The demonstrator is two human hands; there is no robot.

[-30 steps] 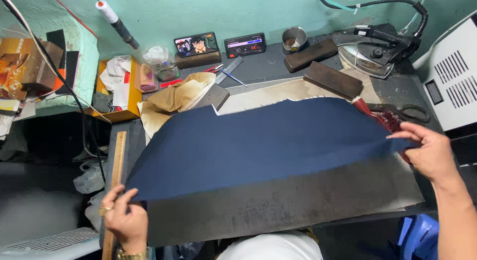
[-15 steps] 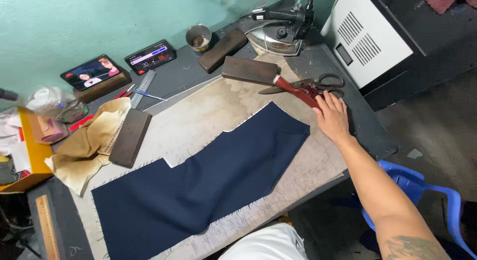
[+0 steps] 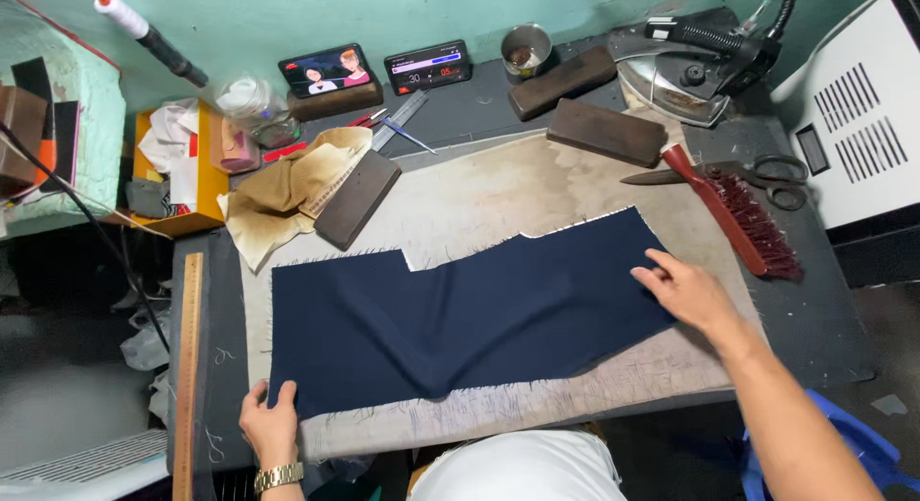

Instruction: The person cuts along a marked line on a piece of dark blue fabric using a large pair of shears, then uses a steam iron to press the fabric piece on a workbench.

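Bare padded board [image 3: 517, 190] above navy cloth [image 3: 460, 314]: open. Right: red brush [image 3: 738, 214], scissors [image 3: 767, 170]. Rear: iron [image 3: 685, 75], wooden blocks [image 3: 604, 132].

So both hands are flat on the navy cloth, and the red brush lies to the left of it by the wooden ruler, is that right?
Not quite. The red brush lies to the right of the navy cloth, beside the scissors, not by the wooden ruler. The head view shows it. The left hand and right hand do rest on the cloth.
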